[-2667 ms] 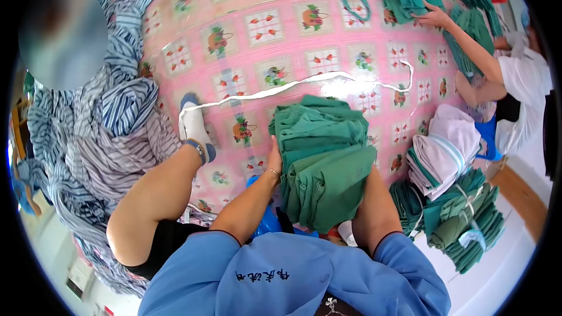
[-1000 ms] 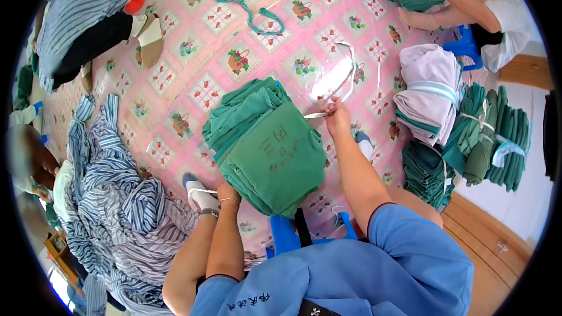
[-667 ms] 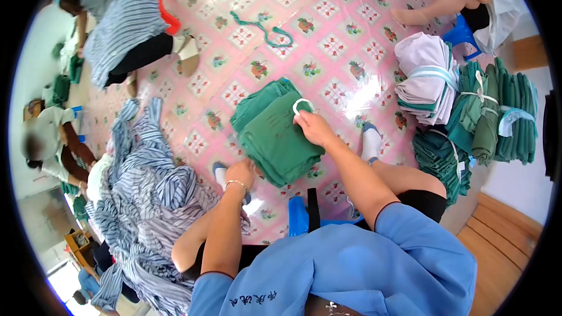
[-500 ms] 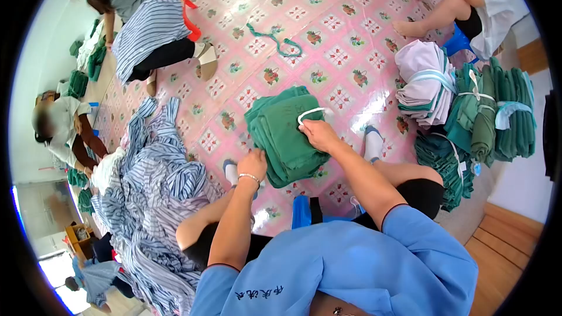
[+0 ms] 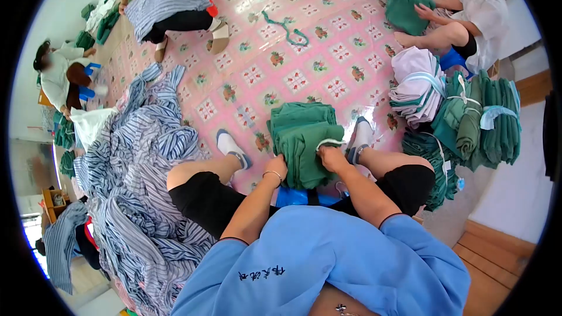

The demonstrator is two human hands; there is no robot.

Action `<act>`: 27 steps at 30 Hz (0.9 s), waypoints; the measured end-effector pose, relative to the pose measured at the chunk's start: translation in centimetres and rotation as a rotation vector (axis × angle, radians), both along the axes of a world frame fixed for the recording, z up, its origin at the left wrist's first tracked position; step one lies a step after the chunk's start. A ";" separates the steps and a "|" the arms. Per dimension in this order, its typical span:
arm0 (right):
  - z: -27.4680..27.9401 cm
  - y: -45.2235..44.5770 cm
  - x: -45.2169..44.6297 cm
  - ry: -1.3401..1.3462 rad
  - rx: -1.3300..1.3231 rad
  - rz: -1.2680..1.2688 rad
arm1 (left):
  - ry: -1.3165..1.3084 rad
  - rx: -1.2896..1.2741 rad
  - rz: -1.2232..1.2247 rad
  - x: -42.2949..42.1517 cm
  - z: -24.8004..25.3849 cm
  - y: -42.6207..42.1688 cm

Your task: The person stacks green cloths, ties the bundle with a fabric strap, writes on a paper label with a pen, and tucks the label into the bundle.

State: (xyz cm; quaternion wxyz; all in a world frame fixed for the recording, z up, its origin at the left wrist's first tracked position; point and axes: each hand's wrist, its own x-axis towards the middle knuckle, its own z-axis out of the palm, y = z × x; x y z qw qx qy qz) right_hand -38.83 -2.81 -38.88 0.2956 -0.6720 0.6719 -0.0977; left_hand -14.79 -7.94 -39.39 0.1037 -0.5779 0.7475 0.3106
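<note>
A stack of folded green cloth (image 5: pixel 304 134) is between my knees, just above the floor or resting on it; I cannot tell which. Its near part bulges up towards me in soft folds. My left hand (image 5: pixel 277 167) is closed on the stack's near left edge. At the near right edge, my right hand (image 5: pixel 332 158) grips the cloth, fingers partly hidden. A white cord (image 5: pixel 331 141) loops out by that hand, at the right side of the stack. Beneath the near edge shows something blue (image 5: pixel 295 196), partly covered.
Striped garments (image 5: pixel 143 181) are heaped at my left. On my right stand tied bundles of green cloth (image 5: pixel 468 120) and a pale bundle (image 5: pixel 414 79). A green cord (image 5: pixel 285 28) lies on the patterned floor (image 5: pixel 252 76). Co-workers sit around; one at right handles green cloth (image 5: pixel 408 9).
Both my hands have drawn the green stack nearer to my body, and its near part now bunches up. The co-worker at right now shows with green cloth in hand. My view has shifted.
</note>
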 end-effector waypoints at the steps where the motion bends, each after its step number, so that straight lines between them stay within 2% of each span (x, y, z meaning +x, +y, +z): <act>1: 0.9 -0.1 -0.2 -0.065 0.028 -0.100 | 0.051 0.009 0.023 0.2 0.3 -0.5; 2: 1.3 -0.6 -0.4 -0.147 0.087 -0.213 | 0.101 0.018 0.050 0.2 0.5 -1.2; 3: 2.2 -1.1 -1.0 -0.165 0.101 -0.276 | 0.099 0.109 0.165 -0.2 5.2 -2.4; 6: 0.8 -2.6 -3.0 -0.321 0.049 -0.546 | 0.375 -0.240 0.321 1.2 1.9 -4.0; 9: 0.0 -3.3 -3.9 -0.478 0.085 -0.710 | 0.572 0.112 0.410 1.7 -1.5 -6.6; 10: -0.5 -3.2 -3.6 -0.508 0.058 -0.751 | 0.543 0.178 0.407 1.4 -0.8 -7.2; 12: -0.8 -3.6 -3.9 -0.547 0.222 -0.784 | 0.489 0.304 0.395 1.0 0.3 -8.3; 13: 1.6 -4.2 -3.6 -0.552 0.415 -0.778 | 0.460 0.253 0.414 1.1 -1.9 -8.3; 14: 3.6 -5.0 -3.3 -0.553 0.606 -0.768 | 0.479 0.311 0.439 1.1 -3.1 -8.4; 17: 3.1 -5.2 -3.3 -0.653 0.554 -0.771 | 0.558 0.465 0.471 0.8 -4.1 -8.9; 19: 2.7 -4.5 -3.4 -0.729 0.498 -0.766 | 0.637 0.535 0.446 0.1 -2.1 -9.2; 22: 3.1 -3.9 -4.1 -0.828 0.463 -0.769 | 0.789 0.585 0.460 -1.1 -0.1 -9.1; 25: 4.2 -4.3 -5.6 -1.016 0.456 -0.783 | 0.928 0.501 0.489 -1.7 -0.4 -10.5; 26: 4.0 -4.9 -5.7 -1.005 0.443 -0.799 | 0.967 0.485 0.505 -1.8 -0.5 -11.1; 27: 3.8 -5.7 -5.7 -0.993 0.426 -0.811 | 1.020 0.548 0.612 -2.1 1.4 -11.9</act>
